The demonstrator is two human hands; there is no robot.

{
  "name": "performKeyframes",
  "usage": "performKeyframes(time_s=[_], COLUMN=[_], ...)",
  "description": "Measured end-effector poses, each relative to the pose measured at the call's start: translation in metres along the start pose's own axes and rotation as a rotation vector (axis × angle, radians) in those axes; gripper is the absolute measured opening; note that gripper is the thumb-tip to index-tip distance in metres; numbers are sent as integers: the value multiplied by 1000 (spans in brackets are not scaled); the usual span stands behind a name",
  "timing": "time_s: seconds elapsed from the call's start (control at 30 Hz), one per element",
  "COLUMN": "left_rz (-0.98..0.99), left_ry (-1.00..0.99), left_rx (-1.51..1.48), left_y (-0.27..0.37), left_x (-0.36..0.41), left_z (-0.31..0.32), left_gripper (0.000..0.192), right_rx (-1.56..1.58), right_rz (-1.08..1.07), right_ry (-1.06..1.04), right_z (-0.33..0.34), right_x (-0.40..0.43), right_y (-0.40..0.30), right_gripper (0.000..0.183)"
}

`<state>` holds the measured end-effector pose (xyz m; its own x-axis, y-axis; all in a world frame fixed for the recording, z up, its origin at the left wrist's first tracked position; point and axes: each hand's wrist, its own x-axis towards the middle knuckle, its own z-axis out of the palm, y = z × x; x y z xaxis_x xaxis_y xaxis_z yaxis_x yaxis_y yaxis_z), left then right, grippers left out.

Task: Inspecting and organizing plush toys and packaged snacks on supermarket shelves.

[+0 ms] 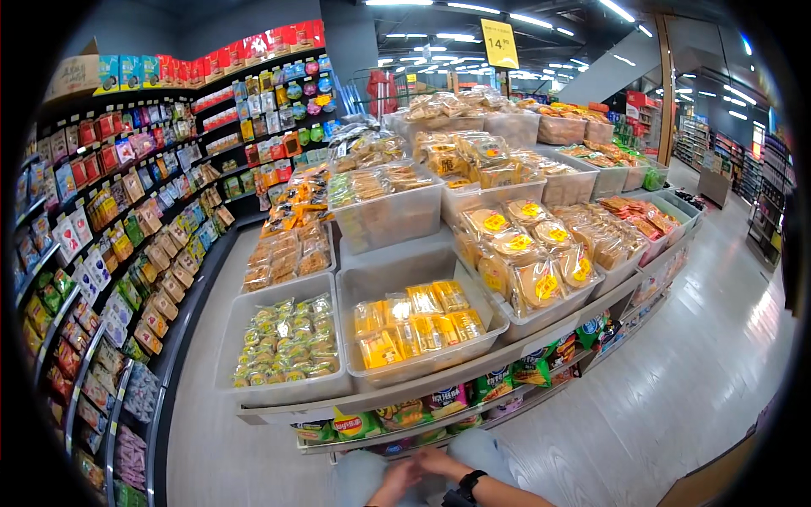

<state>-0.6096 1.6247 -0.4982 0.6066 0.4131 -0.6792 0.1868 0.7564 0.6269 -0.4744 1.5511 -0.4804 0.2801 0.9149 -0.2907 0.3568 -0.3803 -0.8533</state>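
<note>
Low at the bottom of the view, my left hand and my right hand meet between my knees, in light blue trousers. Their fingers touch or overlap, and whether anything small is between them is hidden. A black watch is on my right wrist. Just beyond my hands, a lower shelf holds Lay's crisp bags. Above stand a plastic bin partly filled with yellow snack packs, a bin of green-and-clear wrapped snacks, and a bin of bagged round crackers.
More tiered bins of packaged snacks rise behind, under a yellow price sign. Wall shelving with hanging packets curves along the left. A floor aisle runs on the right, with a cardboard edge at lower right.
</note>
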Motion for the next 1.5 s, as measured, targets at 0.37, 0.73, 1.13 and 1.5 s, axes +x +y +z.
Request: performKeyframes(time_s=[0.37,0.73,1.13,1.5], left_rz=[32,98,35,20], left_ry=[-59,73,9,-40], left_rx=[137,130,57,282], left_y=[19,-8,25,18], left_x=[-7,18,-17,-7], left_z=[-24,12,-3,3], left_gripper=[20,25,24,43], right_rx=[-572,106,36,-32], right_rz=[-431,86,137,62], right_ry=[71,-41,-73,-32], right_z=[-18,16,-11,-7], right_x=[1,2,-3,-6], right_y=[45,-13,10,5], right_gripper=[19,33,34,32])
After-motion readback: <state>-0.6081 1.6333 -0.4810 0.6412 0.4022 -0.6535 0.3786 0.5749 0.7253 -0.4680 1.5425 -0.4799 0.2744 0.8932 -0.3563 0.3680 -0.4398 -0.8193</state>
